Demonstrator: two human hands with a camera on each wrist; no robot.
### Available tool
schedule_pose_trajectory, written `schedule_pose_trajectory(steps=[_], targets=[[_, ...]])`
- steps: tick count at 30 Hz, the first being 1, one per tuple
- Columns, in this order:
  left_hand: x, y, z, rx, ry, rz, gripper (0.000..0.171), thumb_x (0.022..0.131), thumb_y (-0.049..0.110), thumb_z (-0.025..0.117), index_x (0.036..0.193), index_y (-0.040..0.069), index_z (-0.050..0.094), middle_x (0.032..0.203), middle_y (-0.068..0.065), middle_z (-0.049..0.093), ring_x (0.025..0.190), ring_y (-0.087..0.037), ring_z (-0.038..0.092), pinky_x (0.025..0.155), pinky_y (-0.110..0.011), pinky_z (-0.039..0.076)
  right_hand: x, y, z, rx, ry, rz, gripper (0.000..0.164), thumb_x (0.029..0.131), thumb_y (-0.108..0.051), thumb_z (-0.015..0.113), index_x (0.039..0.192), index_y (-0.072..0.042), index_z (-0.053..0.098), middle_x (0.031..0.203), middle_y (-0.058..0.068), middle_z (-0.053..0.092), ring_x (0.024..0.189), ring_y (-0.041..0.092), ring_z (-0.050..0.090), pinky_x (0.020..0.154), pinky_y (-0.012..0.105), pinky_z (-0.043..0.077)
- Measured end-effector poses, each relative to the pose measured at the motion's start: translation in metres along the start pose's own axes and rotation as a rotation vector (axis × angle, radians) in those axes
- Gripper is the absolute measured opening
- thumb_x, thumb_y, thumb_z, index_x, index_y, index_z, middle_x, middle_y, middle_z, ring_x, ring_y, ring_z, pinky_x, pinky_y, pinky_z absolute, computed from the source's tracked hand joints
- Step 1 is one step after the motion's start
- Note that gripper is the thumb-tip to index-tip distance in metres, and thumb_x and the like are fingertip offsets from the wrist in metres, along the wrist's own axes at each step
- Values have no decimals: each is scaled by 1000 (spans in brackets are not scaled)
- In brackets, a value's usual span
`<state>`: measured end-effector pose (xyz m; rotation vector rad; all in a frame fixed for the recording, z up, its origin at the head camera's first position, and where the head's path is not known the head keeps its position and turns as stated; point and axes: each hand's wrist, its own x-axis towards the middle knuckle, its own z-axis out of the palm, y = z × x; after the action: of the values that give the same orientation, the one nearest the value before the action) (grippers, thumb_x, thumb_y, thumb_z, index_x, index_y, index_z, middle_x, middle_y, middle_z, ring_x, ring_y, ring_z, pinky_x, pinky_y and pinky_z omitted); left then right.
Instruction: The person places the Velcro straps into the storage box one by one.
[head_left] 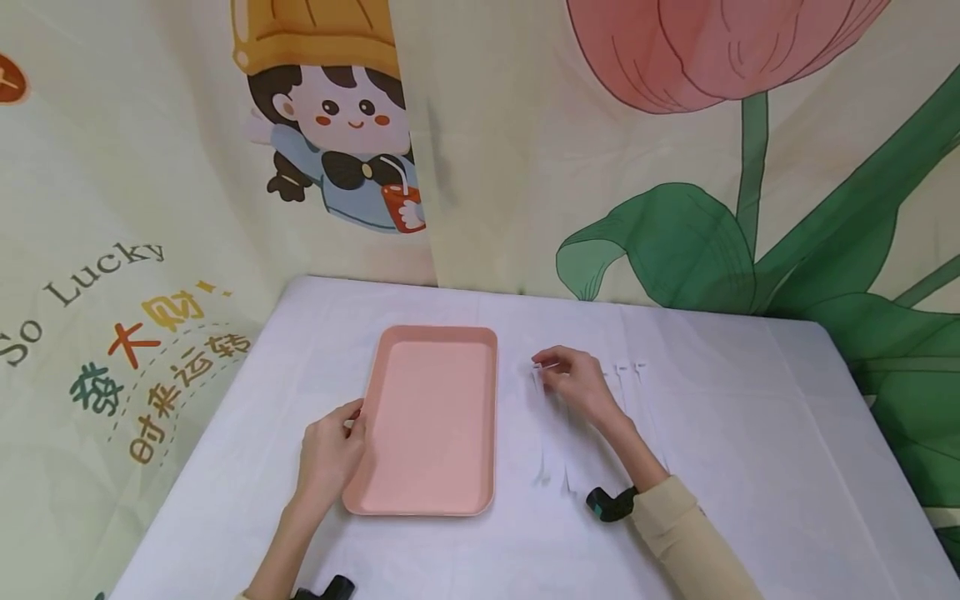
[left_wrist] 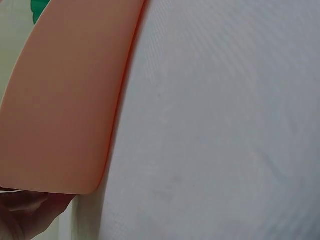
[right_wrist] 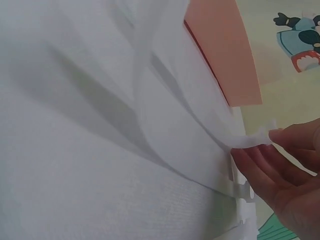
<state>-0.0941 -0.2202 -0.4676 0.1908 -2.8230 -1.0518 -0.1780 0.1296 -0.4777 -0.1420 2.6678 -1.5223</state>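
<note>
A pink rectangular tray [head_left: 427, 421] lies lengthwise on the table, its inside bare. At its left edge my left hand [head_left: 330, 450] grips the rim; the left wrist view catches only part of that hand [left_wrist: 30, 212] by the tray's end. Right of the tray, my right hand [head_left: 577, 385] pinches a thin white cable tie [right_wrist: 252, 141] near its head, between thumb and fingertips. The strap trails back toward the person. Close under the fingers is a second white cable tie [right_wrist: 220, 187], and more ties [head_left: 640, 367] lie just right of the hand.
A white cloth covers the table [head_left: 757, 433]. Behind it hangs a printed curtain [head_left: 495, 167] with a cartoon figure and a large flower. Black wrist cameras [head_left: 611, 505] are worn on both wrists.
</note>
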Motion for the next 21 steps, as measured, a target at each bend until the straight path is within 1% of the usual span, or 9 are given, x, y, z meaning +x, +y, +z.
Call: schedule_pose_trajectory(steps=[6, 11, 17, 21], targets=[[1, -1, -1, 6, -2, 1, 36, 97, 3, 55, 129, -8, 67, 111, -26, 73, 72, -21, 68, 58, -25, 46, 1, 0, 2, 25, 23, -18, 17, 96, -2, 67, 110, -3, 76, 99, 10, 76, 79, 20, 70, 70, 29, 60], [-1, -1, 0, 6, 10, -2, 35, 96, 3, 56, 128, -7, 68, 110, -25, 74, 70, -20, 66, 57, -25, 46, -3, -4, 2, 40, 32, -11, 17, 97, -3, 66, 111, -3, 76, 98, 11, 75, 78, 21, 70, 71, 32, 61], [-1, 2, 0, 3, 5, -1, 35, 96, 2, 56, 128, -6, 68, 110, -24, 74, 71, -20, 66, 58, -25, 46, -6, -13, -2, 58, 39, -11, 17, 97, -5, 69, 113, -2, 75, 97, 14, 75, 76, 25, 72, 72, 39, 62], [-2, 0, -1, 5, 3, -2, 35, 96, 2, 56, 127, -6, 69, 109, -24, 74, 70, -20, 66, 57, -24, 45, -8, -15, -2, 80, 33, -22, 17, 96, -5, 70, 112, -2, 75, 97, 16, 75, 74, 25, 72, 71, 39, 62]])
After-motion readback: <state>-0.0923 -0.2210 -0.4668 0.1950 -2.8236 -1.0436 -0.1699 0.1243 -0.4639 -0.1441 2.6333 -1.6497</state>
